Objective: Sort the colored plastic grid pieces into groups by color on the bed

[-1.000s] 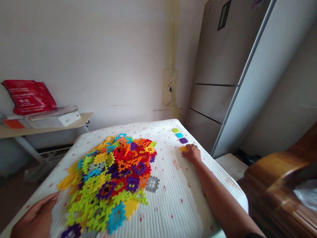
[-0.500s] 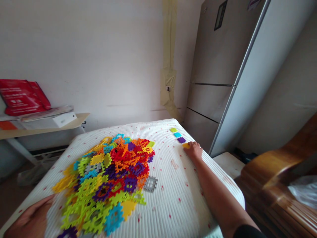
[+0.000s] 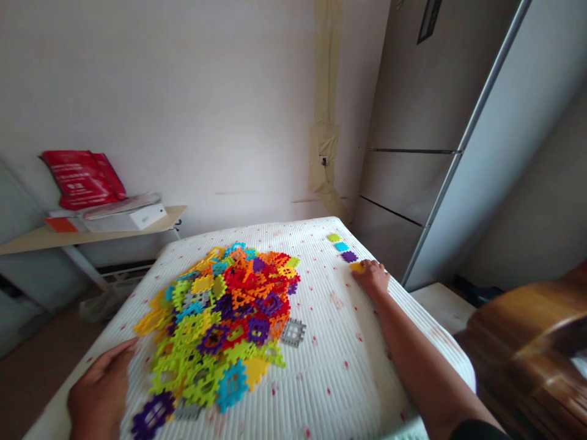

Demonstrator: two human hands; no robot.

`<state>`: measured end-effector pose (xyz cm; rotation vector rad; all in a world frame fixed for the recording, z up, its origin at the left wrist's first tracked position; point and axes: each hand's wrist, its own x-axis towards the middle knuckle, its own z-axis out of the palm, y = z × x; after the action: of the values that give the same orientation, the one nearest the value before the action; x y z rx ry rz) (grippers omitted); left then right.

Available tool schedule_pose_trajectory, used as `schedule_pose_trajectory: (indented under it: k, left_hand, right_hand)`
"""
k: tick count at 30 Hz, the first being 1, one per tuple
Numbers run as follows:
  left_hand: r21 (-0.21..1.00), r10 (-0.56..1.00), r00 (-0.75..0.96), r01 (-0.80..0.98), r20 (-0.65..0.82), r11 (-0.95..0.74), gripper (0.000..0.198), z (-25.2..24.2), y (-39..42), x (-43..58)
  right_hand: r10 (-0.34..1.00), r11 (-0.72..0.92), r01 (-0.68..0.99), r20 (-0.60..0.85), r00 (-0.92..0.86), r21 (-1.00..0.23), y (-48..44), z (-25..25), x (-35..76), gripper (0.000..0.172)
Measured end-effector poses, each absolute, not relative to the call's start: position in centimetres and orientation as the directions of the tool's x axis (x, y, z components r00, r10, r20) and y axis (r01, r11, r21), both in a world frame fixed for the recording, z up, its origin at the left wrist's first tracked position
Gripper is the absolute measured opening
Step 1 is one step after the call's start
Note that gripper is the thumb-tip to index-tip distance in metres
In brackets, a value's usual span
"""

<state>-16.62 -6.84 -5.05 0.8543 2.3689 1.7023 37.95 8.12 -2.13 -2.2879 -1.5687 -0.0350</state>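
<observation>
A large heap of flat, toothed plastic pieces (image 3: 233, 299) in many colours covers the left and middle of the white table (image 3: 330, 391). Near the right edge, my right hand (image 3: 373, 280) has its fingers on a yellow piece (image 3: 356, 267), which they partly cover. Beyond it, a purple piece (image 3: 349, 256), a blue piece (image 3: 341, 247) and a green piece (image 3: 334, 238) lie in a row. My left hand (image 3: 103, 391) rests at the heap's left side, fingers together, and what it might hold is hidden.
Behind on the left, a side table (image 3: 27, 242) bears a red bag (image 3: 85, 179) and a white box (image 3: 123, 219). A grey fridge (image 3: 408, 122) stands at the back right. Brown wooden furniture (image 3: 518, 318) is at the far right.
The whole view has shifted, so the table and heap appear further right. My left hand shows more fully beside the heap. My right hand remains at the yellow piece.
</observation>
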Motion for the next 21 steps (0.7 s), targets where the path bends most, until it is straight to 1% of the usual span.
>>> schedule_pose_trajectory:
  k: [3, 4, 6, 8, 10, 14, 17, 19, 21]
  left_hand:
    - [0.916, 0.470, -0.872, 0.291, 0.136, 0.275, 0.036, -4.5, -7.0, -16.1]
    - [0.919, 0.469, -0.873, 0.290, 0.138, 0.269, 0.036, -4.6, -6.9, -16.1]
    - [0.917, 0.478, -0.865, 0.305, 0.154, 0.257, 0.037, -5.0, -6.8, -16.5]
    - [0.917, 0.495, -0.855, 0.313, 0.157, 0.249, 0.037, -5.3, -6.7, -16.8]
    - [0.921, 0.508, -0.847, 0.312, 0.158, 0.234, 0.038, -5.3, -6.6, -16.8]
    - [0.938, 0.513, -0.840, 0.303, 0.177, 0.171, 0.036, -4.7, -6.6, -16.2]
    - [0.945, 0.525, -0.836, 0.283, 0.159, 0.163, 0.037, -4.1, -6.8, -15.6]
    - [0.939, 0.534, -0.833, 0.288, 0.147, 0.190, 0.040, -3.9, -6.9, -15.5]
    - [0.929, 0.548, -0.823, 0.307, 0.150, 0.206, 0.042, -3.8, -7.0, -15.4]
  right_hand:
    - [0.894, -0.311, 0.903, 0.233, 0.384, -0.295, 7.9, -2.0, 38.0, 0.041]
    - [0.885, -0.304, 0.901, 0.259, 0.388, -0.309, 7.8, -1.8, 38.0, 0.041]
    - [0.845, -0.266, 0.902, 0.369, 0.388, -0.339, 7.6, -1.6, 38.1, 0.041]
    - [0.800, -0.169, 0.923, 0.498, 0.333, -0.346, 7.4, -1.4, 38.1, 0.036]
    - [0.800, -0.031, 0.945, 0.558, 0.218, -0.324, 7.3, -1.5, 37.7, 0.030]
    - [0.857, 0.192, 0.942, 0.514, -0.025, -0.275, 7.1, -2.3, 35.6, 0.032]
    - [0.848, 0.361, 0.899, 0.489, -0.207, -0.246, 6.5, -2.7, 33.3, 0.033]
    - [0.830, 0.449, 0.857, 0.473, -0.295, -0.254, 5.9, -2.7, 31.7, 0.033]
    - [0.818, 0.515, 0.807, 0.447, -0.361, -0.290, 5.3, -2.5, 30.2, 0.032]
